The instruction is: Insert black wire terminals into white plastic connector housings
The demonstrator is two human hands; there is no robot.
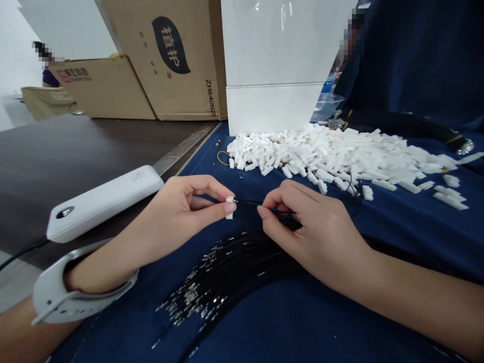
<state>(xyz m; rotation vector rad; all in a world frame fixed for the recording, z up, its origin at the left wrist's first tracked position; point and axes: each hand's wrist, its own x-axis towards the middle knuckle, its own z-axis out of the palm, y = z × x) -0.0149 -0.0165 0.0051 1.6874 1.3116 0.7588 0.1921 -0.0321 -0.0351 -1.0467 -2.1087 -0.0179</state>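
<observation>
Between thumb and forefinger, my left hand (189, 204) pinches a small white connector piece (229, 208). My right hand (310, 222) grips a thin black wire (249, 202) a short way to the right. The wire's metal tip meets the connector's right side; how far it goes in cannot be made out. Below both hands, a bundle of black wires (242, 262) with silvery metal ends fanned to the left lies on the dark blue cloth (287, 322). A large heap of white pieces (333, 151) is spread beyond my right hand.
A white elongated device (106, 201) lies on the dark table (94, 151) at the left. Cardboard boxes (151, 65) and a tall white box (276, 60) stand behind. A plastic cup (327, 107) is beside the heap. A person (49, 73) is at the far left.
</observation>
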